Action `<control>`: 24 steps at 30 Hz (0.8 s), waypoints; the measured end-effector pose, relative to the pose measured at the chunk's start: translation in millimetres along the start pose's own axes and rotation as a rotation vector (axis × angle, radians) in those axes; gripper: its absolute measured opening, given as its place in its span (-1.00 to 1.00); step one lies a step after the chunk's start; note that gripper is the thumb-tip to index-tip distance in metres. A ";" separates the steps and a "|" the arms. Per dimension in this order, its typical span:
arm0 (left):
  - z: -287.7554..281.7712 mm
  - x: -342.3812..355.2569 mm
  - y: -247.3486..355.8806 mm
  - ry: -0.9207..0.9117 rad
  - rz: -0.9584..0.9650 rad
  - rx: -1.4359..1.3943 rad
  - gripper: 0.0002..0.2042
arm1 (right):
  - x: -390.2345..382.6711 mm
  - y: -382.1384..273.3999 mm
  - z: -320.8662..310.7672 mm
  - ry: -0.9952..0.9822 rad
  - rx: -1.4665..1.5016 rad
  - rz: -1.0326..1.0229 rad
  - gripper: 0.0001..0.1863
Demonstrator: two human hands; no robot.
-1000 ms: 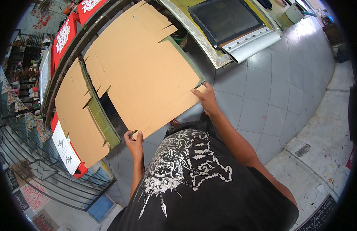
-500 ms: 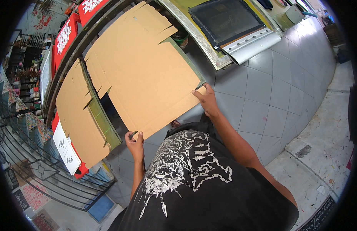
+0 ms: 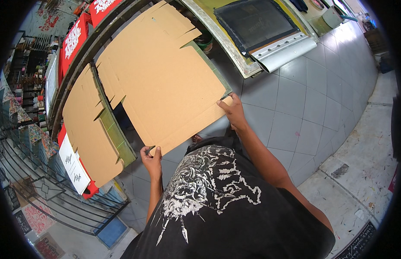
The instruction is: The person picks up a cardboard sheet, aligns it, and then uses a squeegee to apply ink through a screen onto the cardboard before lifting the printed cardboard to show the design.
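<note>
A large flat sheet of brown cardboard (image 3: pixel 166 82), with slits and flaps along its sides, lies over a green board (image 3: pixel 215 69) whose edge shows at the right. My left hand (image 3: pixel 153 160) pinches the sheet's near left corner between thumb and fingers. At the near right corner, my right hand (image 3: pixel 233 112) grips the edge with the thumb on top. What the fingers touch underneath is hidden. To the left, across a dark gap, a second cardboard sheet (image 3: pixel 86 125) rests on another green board (image 3: pixel 116 131).
A framed printing screen (image 3: pixel 256 26) with a metal clamp bar (image 3: pixel 284 52) stands at the far right. Red printed pieces (image 3: pixel 75 39) lie beyond a curved dark rail (image 3: pixel 79 73). White printed paper (image 3: pixel 73 166) sits at the left. Grey tiles (image 3: pixel 291 125) cover the floor.
Almost nothing differs. Both hands keep their grip on the cardboard's near corners, and the sheet stays in place; the view has shifted very slightly.
</note>
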State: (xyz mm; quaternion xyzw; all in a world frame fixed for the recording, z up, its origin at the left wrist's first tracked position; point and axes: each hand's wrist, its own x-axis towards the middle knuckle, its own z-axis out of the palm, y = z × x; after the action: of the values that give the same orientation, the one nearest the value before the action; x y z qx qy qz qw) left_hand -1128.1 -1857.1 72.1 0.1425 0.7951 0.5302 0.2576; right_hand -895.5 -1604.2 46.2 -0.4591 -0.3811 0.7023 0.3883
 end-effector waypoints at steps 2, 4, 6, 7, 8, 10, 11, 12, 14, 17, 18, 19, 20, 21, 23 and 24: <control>0.0 0.2 -0.5 -0.007 0.009 -0.006 -0.64 | 1.5 3.0 -1.3 0.006 -0.023 -0.007 -0.53; -0.1 -0.3 -1.0 -0.009 0.012 -0.013 -0.64 | 1.3 3.5 -1.4 0.012 -0.038 -0.021 -0.54; 0.0 -0.1 -1.7 -0.009 0.009 -0.021 -0.64 | 2.4 4.9 -2.3 0.003 -0.027 -0.019 -0.54; 0.2 0.2 -2.0 -0.008 0.011 -0.014 -0.64 | 3.7 7.6 -4.1 -0.008 -0.007 -0.010 -0.54; 0.4 0.5 -2.1 -0.007 0.014 -0.007 -0.64 | 4.1 7.8 -4.4 -0.019 0.012 0.000 -0.54; 1.3 1.6 -2.0 -0.003 0.020 -0.007 -0.64 | 4.4 7.2 -4.3 -0.013 0.024 0.009 -0.52; 2.3 1.9 -1.5 0.002 0.024 -0.013 -0.64 | 4.1 6.0 -3.9 -0.012 0.029 0.013 -0.52; 3.2 2.4 -0.9 0.007 0.027 -0.019 -0.64 | 3.8 4.4 -3.5 -0.014 0.029 0.012 -0.51; 3.0 1.5 1.2 0.000 0.024 -0.024 -0.64 | 3.0 1.8 -2.5 -0.020 0.027 0.009 -0.50; -1.8 -0.9 -1.5 0.007 0.038 -0.009 -0.63 | 6.6 11.7 -3.2 -0.031 -0.051 0.031 -0.50; -4.4 -2.8 -4.7 0.018 0.041 -0.001 -0.63 | 8.4 18.7 -5.1 0.011 -0.071 -0.016 -0.51; -3.1 -0.4 -8.8 -0.005 0.044 0.004 -0.63 | 11.7 26.0 -9.4 0.048 -0.091 -0.061 -0.51; -4.7 4.0 -10.6 -0.012 0.043 0.016 -0.62 | 13.4 32.9 -9.6 0.070 -0.107 -0.096 -0.52; -5.2 3.7 -14.7 0.000 0.048 0.014 -0.61 | 13.8 28.5 -11.3 0.013 -0.179 -0.125 -0.53; -3.5 4.7 -19.1 0.016 0.043 -0.021 -0.59 | 12.9 20.0 -13.7 -0.034 -0.157 -0.092 -0.56; -4.1 4.8 -21.1 0.020 0.037 -0.055 -0.58 | 12.9 20.9 -11.8 -0.019 -0.071 -0.023 -0.57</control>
State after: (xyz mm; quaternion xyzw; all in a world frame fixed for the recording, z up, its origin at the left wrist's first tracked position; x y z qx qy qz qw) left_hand -1133.4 -1866.3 52.8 0.1447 0.7800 0.5580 0.2436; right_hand -892.0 -1599.1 19.6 -0.4616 -0.4147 0.6881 0.3760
